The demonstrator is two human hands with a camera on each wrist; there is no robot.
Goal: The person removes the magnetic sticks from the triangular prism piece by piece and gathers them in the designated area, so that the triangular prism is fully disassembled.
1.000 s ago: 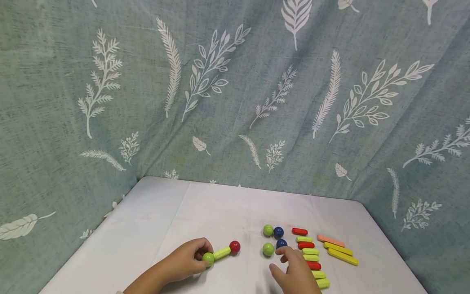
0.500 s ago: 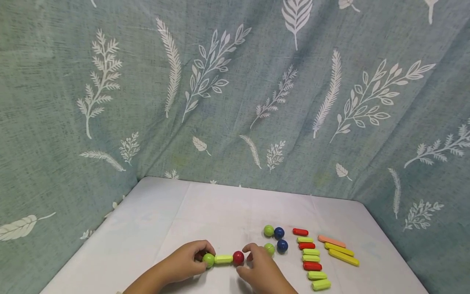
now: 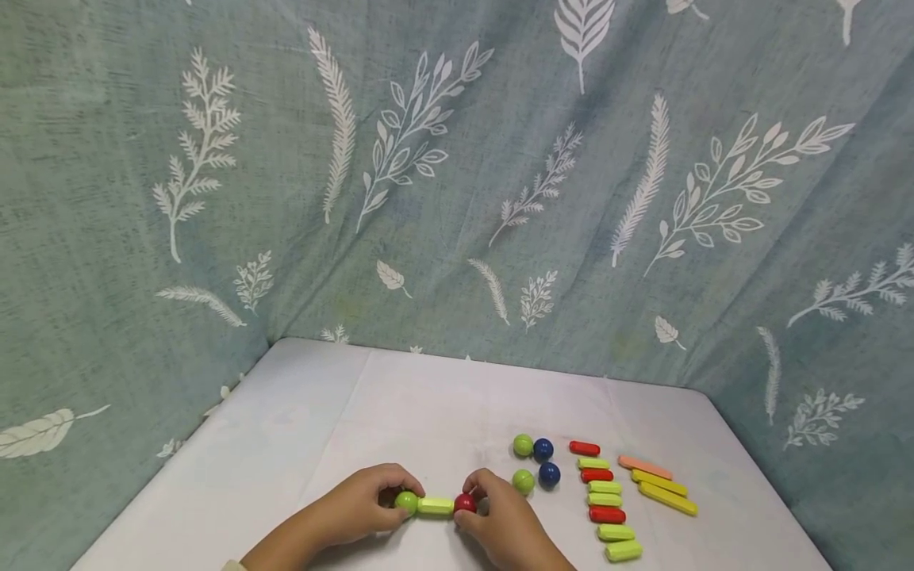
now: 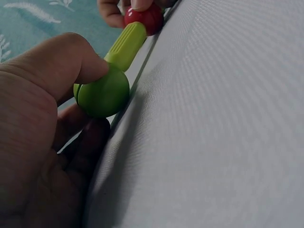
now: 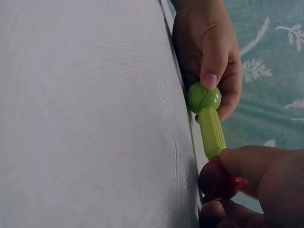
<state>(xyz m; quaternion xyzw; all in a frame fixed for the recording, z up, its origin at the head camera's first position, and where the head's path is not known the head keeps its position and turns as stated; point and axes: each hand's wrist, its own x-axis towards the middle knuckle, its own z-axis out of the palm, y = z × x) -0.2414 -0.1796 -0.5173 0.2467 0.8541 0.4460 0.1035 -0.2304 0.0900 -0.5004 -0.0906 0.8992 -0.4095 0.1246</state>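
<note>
My left hand (image 3: 367,505) pinches a green ball (image 4: 103,92) between thumb and fingers. A short yellow-green ridged rod (image 3: 435,507) runs from that ball to a red ball (image 5: 219,179), the three in one line just over the white table. At the other end my right hand (image 3: 497,519) grips the red ball, its thumb by the rod's end in the right wrist view. Fingers hide part of both balls.
Right of my right hand lie two loose green balls (image 3: 524,446) and two blue balls (image 3: 549,475). Beyond them is a column of short red and yellow-green rods (image 3: 605,515), then longer yellow rods (image 3: 667,499) and an orange rod (image 3: 645,467). A leaf-patterned curtain (image 3: 443,198) surrounds the white table (image 3: 400,396).
My right hand has moved left from beside the loose balls and taken hold of the red ball. The rod with its red end has swung from slanting to nearly level across the view.
</note>
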